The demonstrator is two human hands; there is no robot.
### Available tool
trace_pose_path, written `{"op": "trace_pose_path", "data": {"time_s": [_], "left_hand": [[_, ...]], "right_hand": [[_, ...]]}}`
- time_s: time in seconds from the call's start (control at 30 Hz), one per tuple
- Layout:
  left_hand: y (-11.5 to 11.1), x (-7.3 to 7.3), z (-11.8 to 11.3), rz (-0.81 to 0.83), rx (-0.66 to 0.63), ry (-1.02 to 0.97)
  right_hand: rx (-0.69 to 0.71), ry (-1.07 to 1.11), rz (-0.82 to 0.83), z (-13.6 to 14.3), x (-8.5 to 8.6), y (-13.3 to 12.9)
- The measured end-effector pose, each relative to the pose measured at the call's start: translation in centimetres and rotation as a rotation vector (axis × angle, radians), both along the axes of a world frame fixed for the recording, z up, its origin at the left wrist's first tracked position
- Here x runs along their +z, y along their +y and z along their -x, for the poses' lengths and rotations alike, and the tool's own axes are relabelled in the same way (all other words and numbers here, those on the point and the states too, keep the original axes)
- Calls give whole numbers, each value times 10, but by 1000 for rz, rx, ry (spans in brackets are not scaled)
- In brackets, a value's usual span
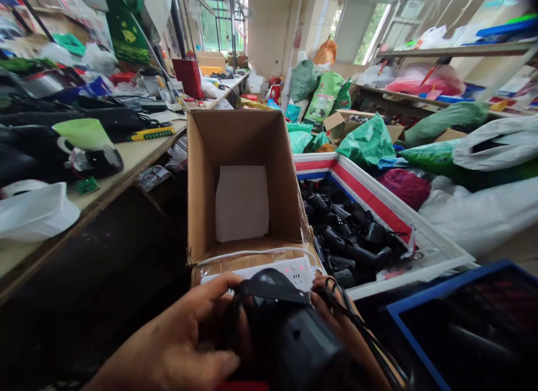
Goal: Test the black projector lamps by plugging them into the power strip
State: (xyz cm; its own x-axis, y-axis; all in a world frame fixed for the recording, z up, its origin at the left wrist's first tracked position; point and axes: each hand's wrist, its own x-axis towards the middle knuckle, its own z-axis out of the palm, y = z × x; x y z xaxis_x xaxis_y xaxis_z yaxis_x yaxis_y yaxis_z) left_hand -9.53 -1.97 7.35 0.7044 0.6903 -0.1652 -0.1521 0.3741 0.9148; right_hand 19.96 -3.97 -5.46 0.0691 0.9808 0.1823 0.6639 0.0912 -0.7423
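Close to me at the bottom, a black plastic device (309, 338) with a rounded body is held between both hands. My left hand (180, 335) is closed around its left side, index finger along the top edge. On its far right side my right hand (336, 318) grips it, mostly hidden behind the body. A looped black cord (351, 312) hangs over the right hand. Just beyond the device lies a white power strip (296, 272) with red lights, partly covered by the left fingers. An open cardboard box (197, 184) with a white sheet inside stands behind the strip.
Right of the box, a white crate (441, 248) holds several black plastic devices (348, 234). A blue-edged bin (420, 338) stands nearer, at lower right. On the left, a cluttered workbench (138, 161) carries a white plastic tub (40, 212) and a yellow cutter knife (151, 134).
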Motion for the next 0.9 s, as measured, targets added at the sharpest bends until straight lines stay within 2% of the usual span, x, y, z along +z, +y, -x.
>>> {"op": "trace_pose_path", "data": {"time_s": [0.07,0.2,0.33,0.43,0.57,0.67,0.77,0.9], "left_hand": [[2,1,4,-50,47,51],[7,10,8,-181,57,224],[7,13,14,-276,80,359],[6,3,21,-308,80,379],[7,-21,27,-304,104,388],[9,-35,27,-308,128,376],[13,-40,26,-319,160,298],[19,-41,21,-271,234,182]], "right_hand": [[0,-9,0,0,-2,1],[-22,-63,70,-2,1,3],[-135,-92,75,-10,6,6],[-204,-15,22,-11,2,10],[-216,116,-20,1,-11,15],[-247,131,-43,10,-19,17],[-248,84,-71,14,-19,19],[-191,35,-87,17,-9,24]]}}
